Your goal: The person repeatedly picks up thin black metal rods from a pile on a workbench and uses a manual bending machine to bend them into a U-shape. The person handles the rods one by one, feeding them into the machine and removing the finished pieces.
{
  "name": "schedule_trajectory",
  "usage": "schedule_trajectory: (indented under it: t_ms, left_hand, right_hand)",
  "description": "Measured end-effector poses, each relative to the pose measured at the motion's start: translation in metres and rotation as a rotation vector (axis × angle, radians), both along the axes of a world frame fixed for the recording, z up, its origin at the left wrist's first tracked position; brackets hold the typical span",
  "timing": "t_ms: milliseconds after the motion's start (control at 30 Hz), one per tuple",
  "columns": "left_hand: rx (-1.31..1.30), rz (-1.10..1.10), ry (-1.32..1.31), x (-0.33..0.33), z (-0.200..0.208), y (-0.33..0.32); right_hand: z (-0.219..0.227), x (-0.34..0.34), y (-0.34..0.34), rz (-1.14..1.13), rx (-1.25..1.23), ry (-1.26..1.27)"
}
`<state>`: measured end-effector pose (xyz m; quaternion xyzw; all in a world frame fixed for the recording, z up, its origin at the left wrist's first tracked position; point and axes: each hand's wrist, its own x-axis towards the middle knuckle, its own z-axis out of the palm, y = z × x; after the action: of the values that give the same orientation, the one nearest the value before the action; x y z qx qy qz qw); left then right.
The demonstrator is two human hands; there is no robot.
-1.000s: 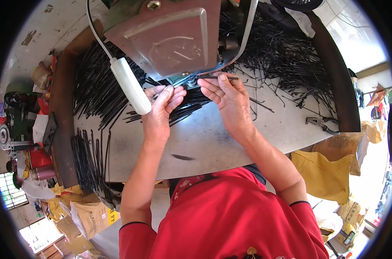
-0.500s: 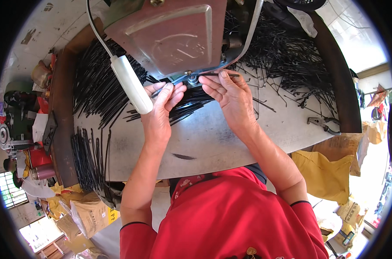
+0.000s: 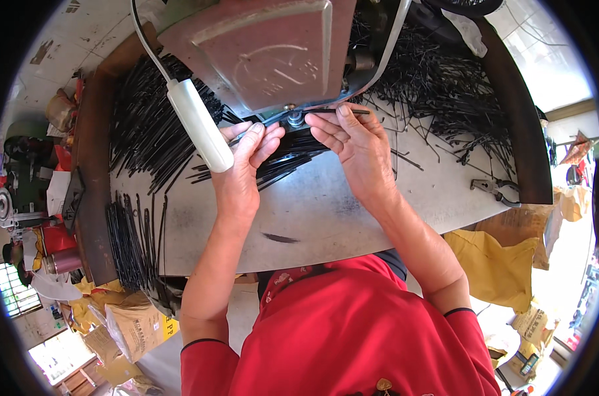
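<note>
At the foot of a machine with a reddish-brown cover, a thin black metal rod spans between my two hands. My left hand pinches its left stretch between thumb and fingers, partly behind a white lamp bar. The thumb and forefinger of my right hand close on the right part, and the tip sticks out past them. The rod passes by a round metal bolt-like post under the cover; their exact contact is hard to make out. Several similar rods lie just below my hands.
Large heaps of black rods lie left, with a thinner bundle at the table's front-left edge. Another tangled heap fills the back right. Pliers rest on the metal table at right. Dark raised walls border it.
Both hands keep their hold on the rod and stay almost in place. The rod's right end has shifted slightly to the right.
</note>
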<state>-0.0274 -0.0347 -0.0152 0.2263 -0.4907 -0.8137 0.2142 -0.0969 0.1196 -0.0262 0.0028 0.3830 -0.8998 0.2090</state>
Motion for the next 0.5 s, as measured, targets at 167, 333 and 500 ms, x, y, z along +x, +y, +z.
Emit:
schedule_trajectory:
  t_ms: [167, 333, 500]
  left_hand:
    - [0.0, -0.037, -0.08, -0.004, -0.003, -0.005]
    - [-0.199, -0.105, -0.112, -0.007, 0.009, -0.011]
    - [-0.166, -0.083, -0.15, -0.009, 0.0, -0.017]
  right_hand:
    - [-0.007, 0.001, 0.0, -0.01, 0.03, -0.033]
    - [-0.001, -0.017, 0.006, 0.155, 0.058, -0.107]
    - [-0.01, -0.037, 0.005, 0.131, -0.056, -0.07]
